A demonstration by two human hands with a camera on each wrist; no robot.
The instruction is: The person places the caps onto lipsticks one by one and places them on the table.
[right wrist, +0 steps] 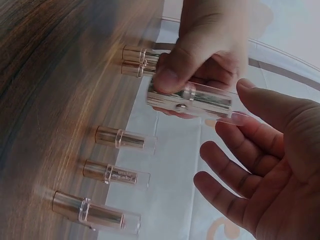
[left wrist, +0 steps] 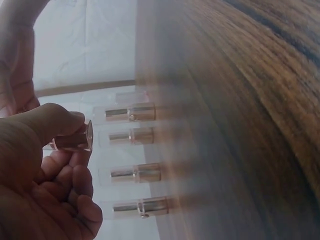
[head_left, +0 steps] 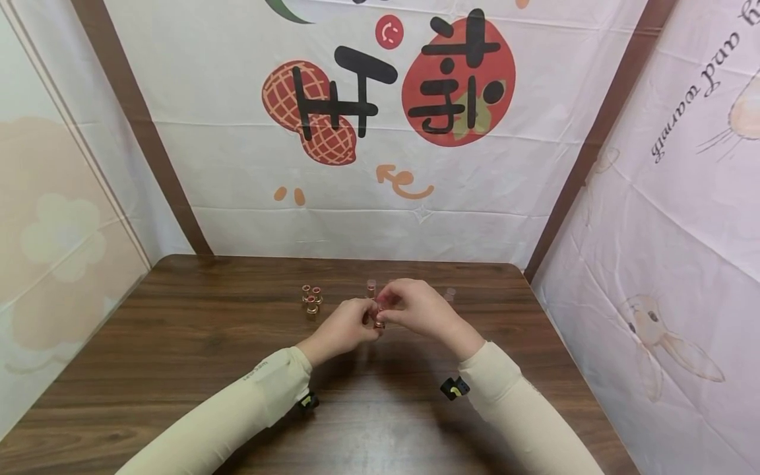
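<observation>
3 tubes (head_left: pixel 312 307) bunched toward the table's (head_left: pixel 208 323) far edge, just left of centre. 1 other tube (head_left: pixel 371 289) stands right of those.

Head view: forward, down over table (head_left: pixel 196 323); wrist views: close, sideways, sharing held tube (right wrist: pixel 207 101).

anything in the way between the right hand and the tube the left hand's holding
Nothing visible: the right hand already has thumb and fingers at the clear end of the tube, while the left hand grips its metallic base. Other tubes stand apart on the table.
</observation>
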